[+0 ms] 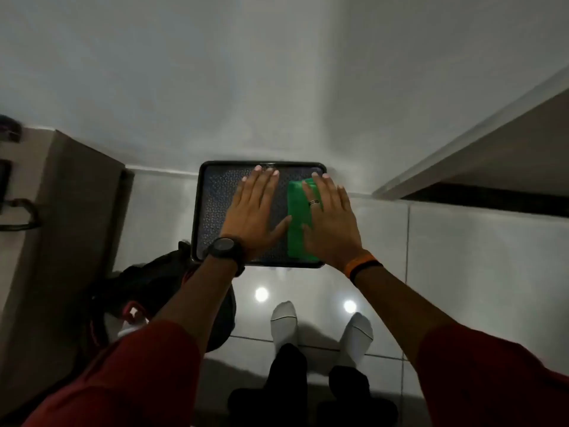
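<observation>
Nearest the lens, two red sleeves (123, 380) are seen, arms stretched forward and down. Below them, white-socked feet (284, 322) are planted on the glossy tiled floor (462, 257), toes towards the wall.

Further out, the left hand (255, 211) and right hand (329, 217) are held flat, palms down, fingers spread and straight; nothing is gripped or pinched. A black watch (226, 248) is worn on the left wrist, an orange band (360, 266) on the right. Contact with anything beneath cannot be told; the hands are judged to be hovering, lined up over the work before a reach.

Beyond them, a dark patterned tray (197, 211) is set against the foot of the white wall (246, 87). On its right half a green rectangular piece (297, 217), possibly a folded cloth, is laid lengthwise, partly covered by the right hand.

A black bag (154, 282) crowds the tray's near-left corner, with a beige cabinet (61, 226) behind it. A pale ledge (492, 149) overhangs on the right. Open floor is left at the near edge and to the right.
</observation>
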`<action>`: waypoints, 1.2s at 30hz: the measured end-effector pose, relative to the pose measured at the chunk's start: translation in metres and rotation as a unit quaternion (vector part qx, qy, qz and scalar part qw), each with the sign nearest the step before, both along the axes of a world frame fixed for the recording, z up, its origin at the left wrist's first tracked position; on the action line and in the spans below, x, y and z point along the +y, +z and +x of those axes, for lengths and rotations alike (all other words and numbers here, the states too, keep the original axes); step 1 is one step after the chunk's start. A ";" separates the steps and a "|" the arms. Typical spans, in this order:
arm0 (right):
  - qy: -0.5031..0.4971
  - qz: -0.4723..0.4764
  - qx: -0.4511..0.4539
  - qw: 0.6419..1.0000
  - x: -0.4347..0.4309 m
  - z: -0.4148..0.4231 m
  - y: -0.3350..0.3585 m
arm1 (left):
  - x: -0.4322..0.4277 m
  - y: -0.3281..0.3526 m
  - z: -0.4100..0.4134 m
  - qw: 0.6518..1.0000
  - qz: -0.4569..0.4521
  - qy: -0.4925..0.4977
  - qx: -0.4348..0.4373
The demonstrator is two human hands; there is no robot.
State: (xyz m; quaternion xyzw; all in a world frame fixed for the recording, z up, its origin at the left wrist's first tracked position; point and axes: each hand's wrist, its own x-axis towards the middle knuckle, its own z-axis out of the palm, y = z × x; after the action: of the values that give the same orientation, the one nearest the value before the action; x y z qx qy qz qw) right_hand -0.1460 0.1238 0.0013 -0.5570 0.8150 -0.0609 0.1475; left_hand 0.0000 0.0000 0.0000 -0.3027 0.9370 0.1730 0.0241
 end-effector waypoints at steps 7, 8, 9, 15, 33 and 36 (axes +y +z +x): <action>0.021 0.080 -0.045 0.996 -0.011 0.001 -0.099 | 0.006 -0.106 0.010 0.996 0.077 0.017 -0.049; 0.021 0.091 -0.046 0.995 -0.012 0.000 -0.107 | 0.006 -0.114 0.010 0.995 0.079 0.013 -0.055; 0.022 0.103 -0.043 0.993 -0.013 0.000 -0.115 | 0.005 -0.123 0.009 0.995 0.082 0.011 -0.061; -0.008 0.061 -0.040 0.997 -0.015 0.006 -0.144 | 0.008 -0.157 -0.004 0.993 0.075 -0.005 -0.091; -0.072 -0.169 -0.078 0.980 -0.020 -0.035 -0.005 | -0.001 -0.022 -0.045 0.987 -0.126 0.008 0.102; -0.090 -0.247 -0.055 0.963 -0.015 -0.056 0.072 | -0.003 0.047 -0.068 0.976 -0.146 -0.002 0.164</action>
State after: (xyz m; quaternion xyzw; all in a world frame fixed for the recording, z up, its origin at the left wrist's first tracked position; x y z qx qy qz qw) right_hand -0.2015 0.1085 0.0733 -0.4964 0.8121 -0.3036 0.0441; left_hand -0.0679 -0.0031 0.0472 -0.2685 0.9439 0.0813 -0.1741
